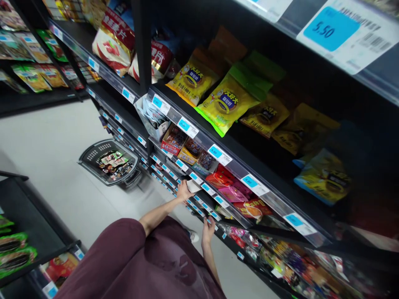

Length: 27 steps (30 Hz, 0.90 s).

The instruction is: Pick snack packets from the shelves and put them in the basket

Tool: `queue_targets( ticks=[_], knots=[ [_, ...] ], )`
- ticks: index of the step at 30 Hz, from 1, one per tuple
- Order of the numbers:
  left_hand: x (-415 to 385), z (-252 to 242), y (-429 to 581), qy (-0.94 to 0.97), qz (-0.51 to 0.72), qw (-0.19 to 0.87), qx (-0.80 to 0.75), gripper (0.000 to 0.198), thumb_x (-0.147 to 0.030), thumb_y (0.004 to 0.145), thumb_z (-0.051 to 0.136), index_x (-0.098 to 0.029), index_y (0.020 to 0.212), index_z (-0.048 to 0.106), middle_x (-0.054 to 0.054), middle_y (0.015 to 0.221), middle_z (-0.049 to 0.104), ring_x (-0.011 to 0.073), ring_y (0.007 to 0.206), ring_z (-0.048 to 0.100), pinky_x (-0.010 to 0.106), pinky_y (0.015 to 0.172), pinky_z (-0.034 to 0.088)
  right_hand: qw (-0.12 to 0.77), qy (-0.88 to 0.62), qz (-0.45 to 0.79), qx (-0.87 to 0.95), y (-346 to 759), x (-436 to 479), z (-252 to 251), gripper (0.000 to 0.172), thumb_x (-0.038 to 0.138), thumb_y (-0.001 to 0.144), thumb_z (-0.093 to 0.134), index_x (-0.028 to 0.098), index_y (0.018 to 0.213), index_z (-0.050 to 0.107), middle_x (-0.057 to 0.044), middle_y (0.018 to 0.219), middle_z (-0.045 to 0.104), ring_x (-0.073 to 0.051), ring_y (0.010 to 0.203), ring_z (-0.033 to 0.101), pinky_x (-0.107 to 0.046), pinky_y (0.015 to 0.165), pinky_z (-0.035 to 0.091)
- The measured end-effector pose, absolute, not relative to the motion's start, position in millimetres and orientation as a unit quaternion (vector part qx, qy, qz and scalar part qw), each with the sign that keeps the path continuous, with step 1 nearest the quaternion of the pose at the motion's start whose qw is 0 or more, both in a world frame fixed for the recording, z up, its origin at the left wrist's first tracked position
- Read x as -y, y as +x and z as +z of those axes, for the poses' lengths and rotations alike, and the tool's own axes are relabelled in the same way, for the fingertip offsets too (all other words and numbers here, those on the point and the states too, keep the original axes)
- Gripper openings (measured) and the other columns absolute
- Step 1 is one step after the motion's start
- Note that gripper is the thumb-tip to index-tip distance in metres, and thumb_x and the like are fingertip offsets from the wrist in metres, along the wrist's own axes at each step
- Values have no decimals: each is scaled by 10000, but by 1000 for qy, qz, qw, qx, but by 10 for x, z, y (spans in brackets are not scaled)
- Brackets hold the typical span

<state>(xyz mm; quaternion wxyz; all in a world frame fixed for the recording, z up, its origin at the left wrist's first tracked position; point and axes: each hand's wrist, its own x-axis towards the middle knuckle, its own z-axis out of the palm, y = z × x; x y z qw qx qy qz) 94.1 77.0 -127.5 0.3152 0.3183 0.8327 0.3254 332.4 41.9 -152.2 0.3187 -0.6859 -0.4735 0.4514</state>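
My left hand (184, 192) is closed on the edge of a pale, flat piece that looks like white card or the side of a small box (193, 186). It is at a lower shelf, just beneath the price strip. My right hand (208, 232) is lower and to the right, beside the shelf edge, its fingers partly spread and nothing plain to see in them. Close above my hands are red and pink snack packets (229, 187) and small display boxes of snacks (188, 151).
A grey shopping basket (90, 155) with several packets stands on the floor at left. Yellow snack bags (229, 97) lie on the upper shelf. Its price-tag rail (220, 154) juts out above my hands. Another dark shelf (28, 199) stands at lower left.
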Motion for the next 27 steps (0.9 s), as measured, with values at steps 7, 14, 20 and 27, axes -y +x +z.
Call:
queue_targets(
  ticks=[7,14,20,27],
  knots=[
    [-842,-1327,978,247,315,295,-868,783,-306,583,826,-138,1209,387,174,1258,447,327,1122,439,403,836,410,266,-728,476,416,3590,221,-1745,643,579,532,640,214,1046,517,-152,1261,577,-348,1085,601,-418,854,506],
    [-895,-1404,1035,205,307,289,-883,803,-349,576,849,-167,1200,378,183,1275,438,360,1133,460,431,807,450,253,-720,485,427,3553,141,-1734,672,551,563,635,170,1100,500,-181,1314,533,-345,1121,581,-390,918,472],
    [-927,-1402,1088,200,317,292,-880,789,-332,613,838,-124,1215,373,247,1323,391,393,1181,447,419,831,449,240,-702,487,461,3494,-22,-1657,639,526,615,632,176,1130,492,-174,1338,513,-336,1116,583,-376,900,478],
    [-903,-1405,1068,213,333,318,-862,839,-288,628,822,-109,1274,316,289,1395,299,417,1217,430,442,879,428,233,-692,494,472,3395,-27,-1625,550,455,605,675,215,1072,515,-135,1306,544,-329,1121,592,-377,900,503]
  ],
)
